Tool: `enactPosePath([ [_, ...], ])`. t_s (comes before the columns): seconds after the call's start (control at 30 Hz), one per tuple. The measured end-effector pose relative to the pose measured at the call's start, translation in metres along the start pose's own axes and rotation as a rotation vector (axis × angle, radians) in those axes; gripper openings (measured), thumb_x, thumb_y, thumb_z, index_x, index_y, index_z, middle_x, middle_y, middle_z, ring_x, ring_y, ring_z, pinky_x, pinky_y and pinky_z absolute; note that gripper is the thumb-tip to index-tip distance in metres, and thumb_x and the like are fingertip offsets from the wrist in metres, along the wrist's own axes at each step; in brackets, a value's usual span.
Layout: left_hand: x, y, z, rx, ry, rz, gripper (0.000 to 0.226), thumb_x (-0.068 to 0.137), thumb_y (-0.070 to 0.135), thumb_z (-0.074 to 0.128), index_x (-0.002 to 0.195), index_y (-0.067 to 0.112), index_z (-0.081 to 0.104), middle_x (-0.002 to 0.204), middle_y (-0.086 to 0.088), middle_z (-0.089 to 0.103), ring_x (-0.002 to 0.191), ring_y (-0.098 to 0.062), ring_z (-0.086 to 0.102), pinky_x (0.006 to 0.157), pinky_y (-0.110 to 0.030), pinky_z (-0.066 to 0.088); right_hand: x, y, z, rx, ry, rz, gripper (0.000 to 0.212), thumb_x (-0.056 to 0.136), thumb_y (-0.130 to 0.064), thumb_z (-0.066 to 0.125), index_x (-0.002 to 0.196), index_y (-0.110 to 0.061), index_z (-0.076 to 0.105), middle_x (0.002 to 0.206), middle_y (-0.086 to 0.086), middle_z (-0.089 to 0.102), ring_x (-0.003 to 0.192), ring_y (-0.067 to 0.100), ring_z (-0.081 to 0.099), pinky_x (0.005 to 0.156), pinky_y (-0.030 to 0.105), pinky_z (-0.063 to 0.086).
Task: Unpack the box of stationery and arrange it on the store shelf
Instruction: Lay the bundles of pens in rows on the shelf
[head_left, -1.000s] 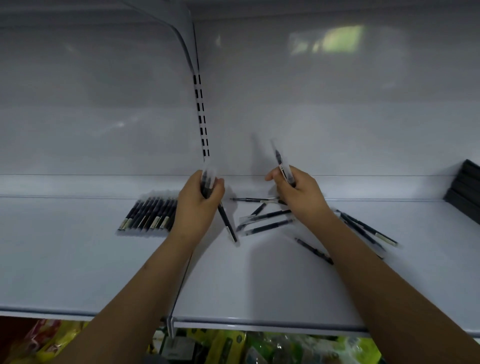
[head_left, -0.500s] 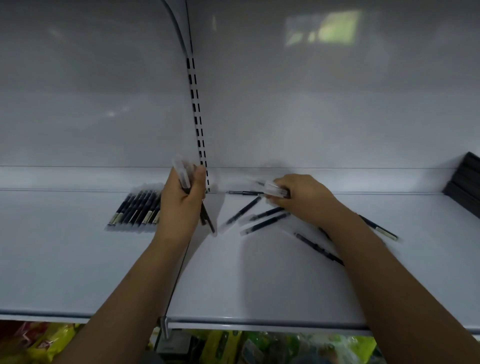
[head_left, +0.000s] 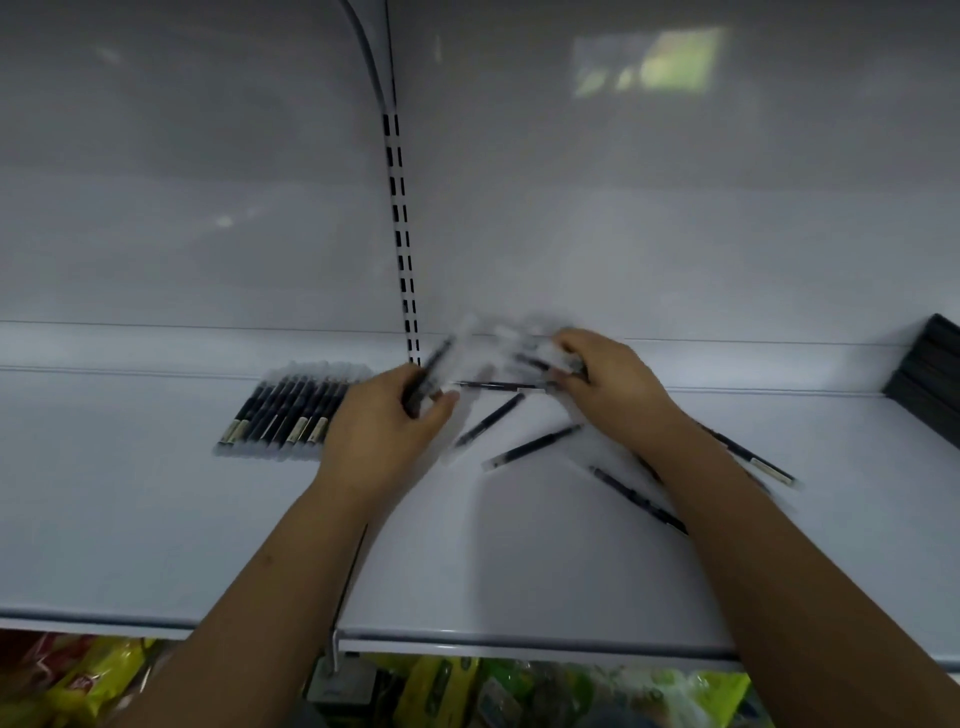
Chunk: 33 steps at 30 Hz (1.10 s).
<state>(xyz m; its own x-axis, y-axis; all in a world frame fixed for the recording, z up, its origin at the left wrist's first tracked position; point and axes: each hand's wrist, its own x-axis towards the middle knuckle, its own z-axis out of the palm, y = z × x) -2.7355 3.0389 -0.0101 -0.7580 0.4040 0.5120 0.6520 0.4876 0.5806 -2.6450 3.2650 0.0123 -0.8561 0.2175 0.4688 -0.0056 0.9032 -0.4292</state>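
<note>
- The left hand (head_left: 382, 421) is gripping a dark wrapped pen (head_left: 427, 376), its fingers curled around the barrel; the pen is tilting up and to the right, above the shelf (head_left: 493, 571).
- The right hand (head_left: 610, 384) is reaching over the back of the shelf, fingers curled on blurred clear-wrapped pens (head_left: 524, 358); how many it is holding cannot be told because of motion blur.
- A neat row of pens (head_left: 288, 410) is lying side by side on the left shelf section, just beside the left hand, with the light label ends pointing toward the front edge.
- Loose pens are lying scattered on the right shelf section: one horizontal pen (head_left: 498, 385) between the two hands, two slanted pens (head_left: 491, 418) (head_left: 532, 447) just in front of it, and a further pen (head_left: 636, 499) touching or passing under the right forearm.
- Another loose pen (head_left: 756, 462) is showing to the right of the right forearm.
- A slotted upright (head_left: 402, 244) is running up the white back panel between the two shelf sections.
- A stack of dark items (head_left: 930, 379) is sitting at the far right of the shelf, well apart from the hands.
- Coloured packets (head_left: 452, 686) are showing on the level below the shelf's front edge.
</note>
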Motion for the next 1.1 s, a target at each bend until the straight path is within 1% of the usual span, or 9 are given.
enactPosePath([
  [0.1, -0.005, 0.004, 0.005, 0.334, -0.191, 0.067, 0.039, 0.080, 0.065, 0.063, 0.078, 0.027, 0.056, 0.077, 0.009, 0.049, 0.065, -0.006, 0.049, 0.054, -0.027, 0.034, 0.000, -0.004, -0.010, 0.201, 0.222, 0.058, 0.014, 0.098, -0.014, 0.049, 0.109, -0.020, 0.054, 0.088, -0.019, 0.064, 0.063, -0.004, 0.054, 0.057, 0.017, 0.041],
  [0.2, -0.005, 0.001, 0.005, 0.375, -0.268, 0.064, 0.035, 0.081, 0.057, 0.063, 0.077, 0.023, 0.056, 0.076, 0.007, 0.052, 0.066, -0.006, 0.051, 0.053, -0.024, 0.035, 0.000, -0.003, -0.014, 0.354, 0.329, 0.126, 0.011, 0.101, -0.015, 0.045, 0.107, -0.014, 0.055, 0.090, -0.015, 0.064, 0.060, -0.007, 0.053, 0.055, 0.010, 0.039],
  [0.4, -0.002, -0.002, -0.004, 0.068, -0.128, 0.018, 0.025, 0.081, 0.042, 0.071, 0.072, 0.023, 0.057, 0.057, 0.008, 0.054, 0.051, -0.003, 0.050, 0.047, -0.020, 0.034, 0.000, -0.003, -0.014, 0.448, 0.383, 0.225, 0.012, 0.099, -0.015, 0.046, 0.097, -0.009, 0.056, 0.077, -0.010, 0.059, 0.051, -0.004, 0.049, 0.051, 0.008, 0.037],
  [0.57, 0.001, 0.012, -0.012, -0.353, 0.111, -0.093, 0.015, 0.085, 0.029, 0.074, 0.086, 0.014, 0.070, 0.060, 0.009, 0.059, 0.053, -0.001, 0.046, 0.055, -0.014, 0.040, 0.002, -0.001, -0.016, 0.503, 0.391, 0.325, 0.033, 0.098, -0.035, 0.053, 0.092, -0.003, 0.057, 0.074, 0.001, 0.054, 0.060, 0.007, 0.047, 0.059, 0.020, 0.041],
  [0.67, 0.000, 0.020, -0.018, -0.593, 0.190, -0.146, 0.017, 0.087, 0.029, 0.073, 0.096, 0.014, 0.072, 0.078, -0.005, 0.068, 0.070, -0.006, 0.058, 0.067, -0.017, 0.049, 0.003, -0.004, -0.020, 0.630, 0.366, 0.393, 0.030, 0.099, -0.039, 0.052, 0.087, -0.012, 0.062, 0.071, -0.003, 0.054, 0.050, -0.001, 0.047, 0.051, 0.013, 0.041],
  [0.73, -0.001, 0.023, -0.019, -0.685, 0.217, -0.136, 0.017, 0.090, 0.032, 0.068, 0.095, 0.016, 0.070, 0.073, 0.006, 0.065, 0.065, 0.000, 0.054, 0.061, -0.011, 0.045, 0.002, -0.009, -0.020, 0.706, 0.327, 0.395, 0.031, 0.100, -0.039, 0.049, 0.085, -0.014, 0.060, 0.071, -0.003, 0.056, 0.052, 0.000, 0.049, 0.052, 0.010, 0.042],
  [0.9, -0.004, 0.026, -0.008, -0.641, 0.057, -0.041, 0.013, 0.099, 0.030, 0.056, 0.099, 0.018, 0.061, 0.086, 0.003, 0.073, 0.067, 0.000, 0.056, 0.060, -0.013, 0.041, 0.001, -0.013, -0.018, 1.023, 0.211, 0.255, 0.022, 0.104, -0.022, 0.045, 0.095, -0.009, 0.060, 0.075, 0.002, 0.061, 0.074, 0.018, 0.056, 0.079, 0.030, 0.053],
  [1.0, -0.005, 0.018, 0.000, -0.514, -0.103, -0.035, 0.012, 0.097, 0.031, 0.058, 0.098, 0.020, 0.062, 0.077, 0.006, 0.068, 0.066, -0.021, 0.058, 0.061, -0.015, 0.044, 0.000, -0.013, -0.018, 0.940, 0.178, 0.215, 0.019, 0.104, -0.020, 0.045, 0.099, -0.012, 0.061, 0.077, 0.000, 0.060, 0.075, 0.015, 0.057, 0.080, 0.028, 0.052],
  [1.1, -0.007, 0.013, 0.003, -0.473, -0.171, -0.075, 0.015, 0.097, 0.035, 0.057, 0.097, 0.022, 0.064, 0.072, 0.007, 0.062, 0.070, -0.036, 0.053, 0.059, -0.021, 0.043, 0.002, -0.015, -0.024, 0.812, 0.169, 0.261, 0.022, 0.103, -0.030, 0.045, 0.095, -0.017, 0.062, 0.074, -0.003, 0.058, 0.074, 0.014, 0.057, 0.086, 0.041, 0.052],
])
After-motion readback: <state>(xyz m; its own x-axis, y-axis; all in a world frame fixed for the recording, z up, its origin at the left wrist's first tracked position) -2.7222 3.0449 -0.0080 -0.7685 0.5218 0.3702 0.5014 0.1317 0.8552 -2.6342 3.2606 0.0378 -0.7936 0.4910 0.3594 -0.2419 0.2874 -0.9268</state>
